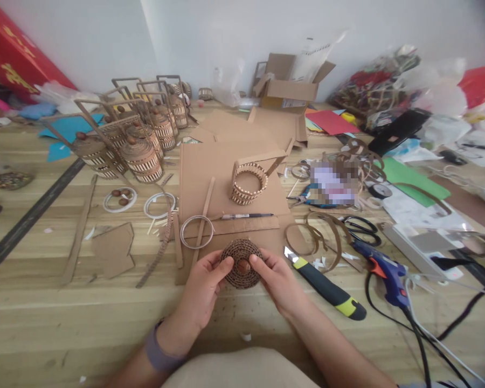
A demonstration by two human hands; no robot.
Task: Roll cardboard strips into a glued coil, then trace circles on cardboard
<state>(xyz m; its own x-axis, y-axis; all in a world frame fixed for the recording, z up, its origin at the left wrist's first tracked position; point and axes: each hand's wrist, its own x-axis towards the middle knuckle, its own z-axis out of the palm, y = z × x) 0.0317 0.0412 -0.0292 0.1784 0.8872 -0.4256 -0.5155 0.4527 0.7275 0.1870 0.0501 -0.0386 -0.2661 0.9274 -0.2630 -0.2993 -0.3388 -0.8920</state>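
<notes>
Between my two hands is a round disc of coiled corrugated cardboard (242,280), with a small brown knob (243,266) at its centre. My left hand (208,277) pinches its left rim, thumb on top. On the right rim, my right hand (272,275) grips the same way, its thumb close to the knob. The fingers under the disc are hidden. Beyond the disc, a small slatted basket (248,186) with a cardboard handle stands on a cardboard sheet (202,161). A pen (246,216) and a white ring (196,231) lie nearer to me.
A utility knife (327,288) with its blade out lies right of my right hand, near a blue glue gun (383,272) with cables. Black-handled scissors (361,230) and cardboard strips (331,237) are behind. Several lidded lanterns (141,159) crowd the back left.
</notes>
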